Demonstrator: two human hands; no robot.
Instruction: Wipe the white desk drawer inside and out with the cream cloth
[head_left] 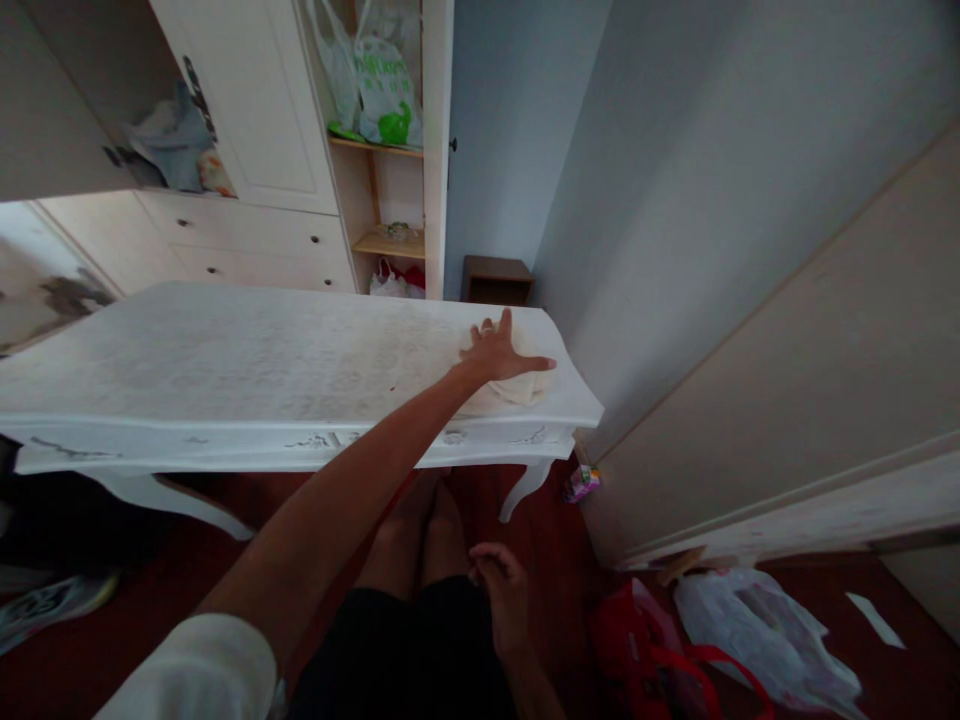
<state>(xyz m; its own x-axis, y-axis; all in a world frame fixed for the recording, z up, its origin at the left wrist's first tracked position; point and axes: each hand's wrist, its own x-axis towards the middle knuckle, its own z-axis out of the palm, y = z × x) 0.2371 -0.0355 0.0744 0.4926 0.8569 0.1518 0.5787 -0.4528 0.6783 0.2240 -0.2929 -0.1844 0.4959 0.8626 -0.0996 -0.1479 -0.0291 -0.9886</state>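
Observation:
My left hand lies palm down, fingers spread, on a pale, cream-coloured cloth near the right end of a white table. The cloth is flattened under the palm and partly hidden by the hand and wrist. A ring shows on one of the fingers. Faint ring-like marks and a dull film cover much of the tabletop, and a small dark speck lies left of the forearm. Low by my thigh, my right hand is loosely curled, with nothing visible in it.
Behind the table stand white cabinets with drawers and shelves holding plastic bags. A brown box sits by the wall. At lower right on the red floor are a red bag and a white plastic bag. A small pink carton stands near the table leg.

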